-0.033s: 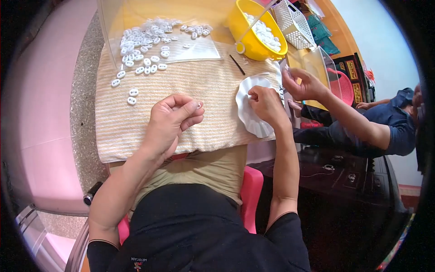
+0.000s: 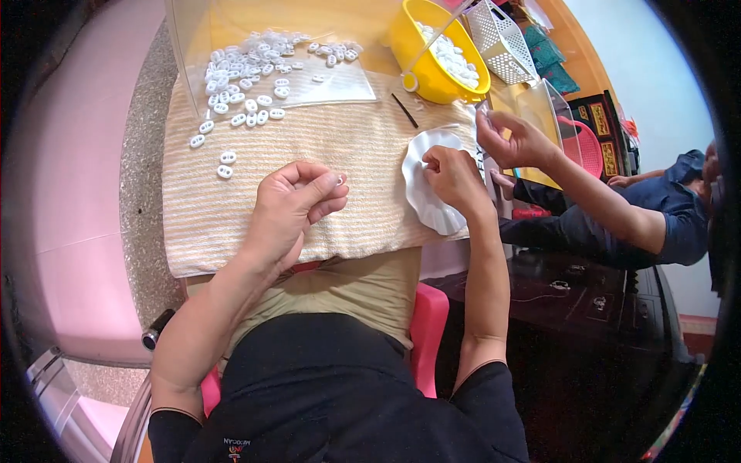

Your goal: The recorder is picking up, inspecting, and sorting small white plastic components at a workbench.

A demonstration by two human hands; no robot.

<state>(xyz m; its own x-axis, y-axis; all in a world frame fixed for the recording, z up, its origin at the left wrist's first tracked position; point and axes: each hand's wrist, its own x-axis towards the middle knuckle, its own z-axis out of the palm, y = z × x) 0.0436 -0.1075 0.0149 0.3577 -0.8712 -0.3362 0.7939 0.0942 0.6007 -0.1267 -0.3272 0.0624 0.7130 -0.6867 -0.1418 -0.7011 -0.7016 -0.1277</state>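
My left hand (image 2: 301, 197) is closed, pinching a small white plastic piece (image 2: 340, 179) between thumb and fingertips, above the striped towel. Only the end of that piece shows. To the right, my right hand (image 2: 455, 176) reaches over a white wavy-rimmed dish (image 2: 417, 197), fingers curled together inside it; what they hold, if anything, is hidden. Left of my hands, a few white oval pieces with two holes (image 2: 226, 157) lie on the towel. A larger heap of such pieces (image 2: 247, 69) is at the far left, partly on a clear sheet.
A thin black stick (image 2: 404, 110) lies beyond the dish. Behind stand a yellow tub (image 2: 440, 92) of white pieces and a white perforated basket (image 2: 502, 46). A clear panel (image 2: 185, 54) rises at the far left. A co-worker's hand (image 2: 517, 139) is close beside my right hand.
The co-worker's hand has shifted slightly to the left. My own hands look the same.
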